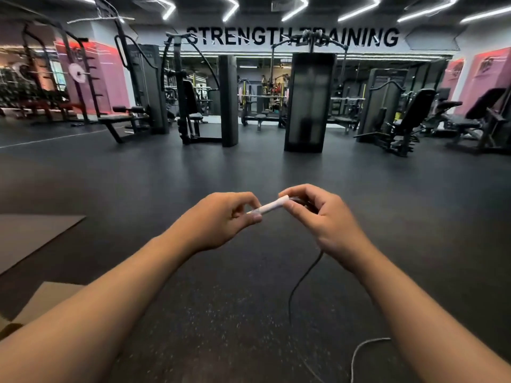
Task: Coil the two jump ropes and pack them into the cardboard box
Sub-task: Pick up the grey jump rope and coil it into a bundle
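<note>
The gym floor (249,167), dark and speckled, is filling most of the view, with weight machines (309,103) standing along the far side from ten to two o'clock under a wall sign (293,37) reading STRENGTH TRAINING. At about eight o'clock a cardboard box (41,302) is showing only by its flaps, one lying flat on the floor toward nine o'clock, the other reaching under the left forearm; its inside is out of sight.

Both forearms are reaching in from the bottom corners and meeting near the centre. The left hand (221,219) is pinching the nearer end of a white handle (269,208) between thumb and curled fingers. The right hand (323,217), just at three o'clock of the left, is curling its fingers and thumb round the handle's far end, where a dark bundle is sitting in the palm, too blurred to tell apart. The handle is lying tilted between the two hands, bridging the small gap.

A black rope (301,280) is hanging from under the right hand toward six o'clock. Near five o'clock a white rope (362,346) is curving across the floor beside the right forearm, apart from both hands.
</note>
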{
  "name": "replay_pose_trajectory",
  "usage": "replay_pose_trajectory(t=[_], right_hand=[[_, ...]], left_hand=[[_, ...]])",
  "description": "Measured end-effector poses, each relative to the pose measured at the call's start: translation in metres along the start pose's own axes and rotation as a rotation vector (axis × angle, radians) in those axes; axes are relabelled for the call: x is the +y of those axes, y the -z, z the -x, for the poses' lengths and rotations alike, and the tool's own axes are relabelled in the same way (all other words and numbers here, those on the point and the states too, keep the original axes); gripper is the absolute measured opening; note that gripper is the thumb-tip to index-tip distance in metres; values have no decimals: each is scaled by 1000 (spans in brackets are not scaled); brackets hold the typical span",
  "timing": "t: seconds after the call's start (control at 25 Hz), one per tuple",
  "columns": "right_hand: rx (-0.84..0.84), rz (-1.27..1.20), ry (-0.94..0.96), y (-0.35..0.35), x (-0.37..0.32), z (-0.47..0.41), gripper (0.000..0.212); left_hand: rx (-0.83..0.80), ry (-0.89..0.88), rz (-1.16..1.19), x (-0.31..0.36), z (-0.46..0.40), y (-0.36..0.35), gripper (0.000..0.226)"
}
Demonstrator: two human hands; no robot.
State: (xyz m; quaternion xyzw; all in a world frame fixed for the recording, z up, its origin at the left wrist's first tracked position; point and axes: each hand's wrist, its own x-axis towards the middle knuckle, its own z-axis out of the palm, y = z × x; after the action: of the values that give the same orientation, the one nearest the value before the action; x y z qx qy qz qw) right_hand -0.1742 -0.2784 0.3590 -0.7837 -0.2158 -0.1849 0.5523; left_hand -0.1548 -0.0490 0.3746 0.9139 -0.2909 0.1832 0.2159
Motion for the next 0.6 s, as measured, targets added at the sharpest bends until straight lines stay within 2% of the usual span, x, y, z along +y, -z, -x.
replay_pose_trajectory(t=[0.08, 0.16, 0.28, 0.36, 0.4, 0.52, 0.6], right_hand=[[3, -29, -18, 0, 2, 9, 14], [36, -79, -74, 2, 0, 12, 25], [49, -209, -161, 3, 0, 11, 34], [-36, -213, -200, -4, 2, 17, 34], [-87, -197, -213, -9, 4, 20, 34], [-162, -195, -227, -23, 6, 24, 34], [-150, -237, -206, -28, 4, 22, 35]], left_hand=[[-68, 7, 50, 4, 4, -3, 14], [-64, 16, 184, 8, 8, -11, 14], [53, 150, 673, 11, 11, -25, 23], [154, 233, 1073, 14, 11, -29, 21], [208, 258, 1192, 16, 9, -30, 18], [319, 319, 1420, 23, 6, -30, 15], [357, 333, 1450, 26, 6, -33, 15]])
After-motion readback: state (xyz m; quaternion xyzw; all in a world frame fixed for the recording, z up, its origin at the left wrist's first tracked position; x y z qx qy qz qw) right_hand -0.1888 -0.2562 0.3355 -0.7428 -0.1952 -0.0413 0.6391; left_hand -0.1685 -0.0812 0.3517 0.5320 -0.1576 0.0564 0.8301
